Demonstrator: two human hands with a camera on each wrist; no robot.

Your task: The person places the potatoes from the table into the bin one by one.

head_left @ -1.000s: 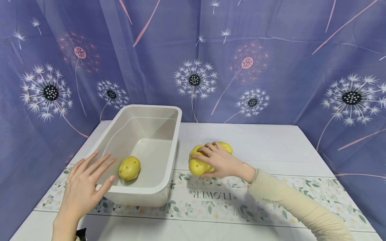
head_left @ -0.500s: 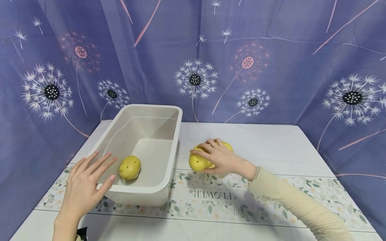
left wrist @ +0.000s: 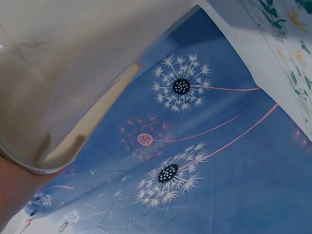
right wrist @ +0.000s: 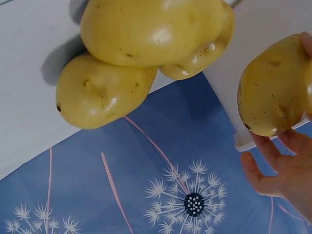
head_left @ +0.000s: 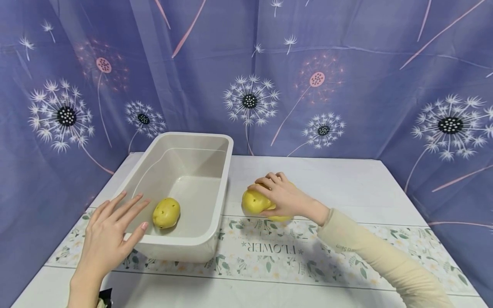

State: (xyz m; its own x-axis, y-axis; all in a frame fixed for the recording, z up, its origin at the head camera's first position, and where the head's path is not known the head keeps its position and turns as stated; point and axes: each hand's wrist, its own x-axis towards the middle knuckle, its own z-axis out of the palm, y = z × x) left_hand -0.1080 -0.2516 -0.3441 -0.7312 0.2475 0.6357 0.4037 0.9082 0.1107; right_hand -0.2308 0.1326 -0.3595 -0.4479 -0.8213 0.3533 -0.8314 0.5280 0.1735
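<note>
My right hand (head_left: 286, 196) grips a yellow potato (head_left: 254, 202) from above, fingers curled over it. In the right wrist view, that potato (right wrist: 273, 87) is lifted away from the others. Beneath and behind the hand lie more potatoes on the table, mostly hidden in the head view; one (head_left: 280, 218) peeks out below the palm. The right wrist view shows them clustered, with a large potato (right wrist: 151, 29) touching a smaller one (right wrist: 105, 92). My left hand (head_left: 105, 241), fingers spread, rests at the near left rim of a pale grey tub (head_left: 222, 192). A single potato (head_left: 166, 213) sits inside the tub.
The tub stands on the left of a white table (head_left: 339, 184) covered by a floral-banded cloth marked FLOWER. A purple dandelion-print curtain (head_left: 192, 85) encloses the back and both sides. The tub's tall right wall lies between the right hand and the tub's inside.
The right hand has lifted its potato slightly, up and a little to the right, uncovering part of another potato below. The left hand and tub have stayed put.
</note>
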